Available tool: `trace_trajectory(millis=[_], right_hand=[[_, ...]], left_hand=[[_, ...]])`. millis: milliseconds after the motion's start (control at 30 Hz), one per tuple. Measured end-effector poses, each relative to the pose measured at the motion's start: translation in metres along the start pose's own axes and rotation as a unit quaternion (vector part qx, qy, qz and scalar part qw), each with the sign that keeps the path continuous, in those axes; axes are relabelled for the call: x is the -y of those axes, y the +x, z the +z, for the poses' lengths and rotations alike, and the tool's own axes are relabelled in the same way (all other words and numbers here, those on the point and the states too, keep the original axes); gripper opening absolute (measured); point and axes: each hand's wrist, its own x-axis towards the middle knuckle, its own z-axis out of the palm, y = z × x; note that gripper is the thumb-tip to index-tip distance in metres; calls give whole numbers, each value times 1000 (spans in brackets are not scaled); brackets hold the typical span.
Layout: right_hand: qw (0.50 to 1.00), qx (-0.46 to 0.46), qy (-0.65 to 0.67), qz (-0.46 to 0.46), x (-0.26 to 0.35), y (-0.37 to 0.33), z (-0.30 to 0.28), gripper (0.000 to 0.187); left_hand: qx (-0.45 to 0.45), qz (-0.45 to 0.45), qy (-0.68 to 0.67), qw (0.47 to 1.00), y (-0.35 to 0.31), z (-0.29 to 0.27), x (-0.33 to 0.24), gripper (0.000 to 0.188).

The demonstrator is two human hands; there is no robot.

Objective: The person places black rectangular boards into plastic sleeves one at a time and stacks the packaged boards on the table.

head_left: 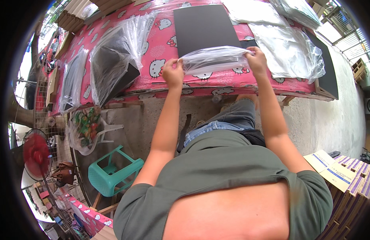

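A clear plastic bag (217, 58) is stretched between my hands over the near end of a flat black board (207, 28). My left hand (173, 73) pinches the bag's left corner, and my right hand (257, 62) grips its right corner. The board lies on the table with its near end under or inside the plastic; which of the two I cannot tell. Left of it, more black board (117, 80) lies partly covered by loose clear plastic. White-looking plastic bags (289, 52) are spread to the right of my right hand.
A pink patterned cloth covers the table (157, 68). Another dark board (327, 80) juts past its right edge. A green stool (107, 178) and a red fan (36, 154) stand at the left. Stacked boxes (341, 208) sit at lower right.
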Motion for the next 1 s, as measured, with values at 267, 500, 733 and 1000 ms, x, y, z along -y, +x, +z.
trace_trajectory(millis=[267,500,733,1000], right_hand=[[990,-28,-132,31,6,-27,16,29],[875,153,422,183,-80,-161,-26,25],[902,54,402,-148,2,-112,-120,42],[929,-163,200,-265,163,53,-143,28]], left_hand=[[69,-105,30,992,-13,-12,-17,16],[137,-360,-177,906,-115,-127,-44,10],[196,-254,-620,716,-36,-160,-109,44],[274,-203,-770,539,178,-66,-139,23]])
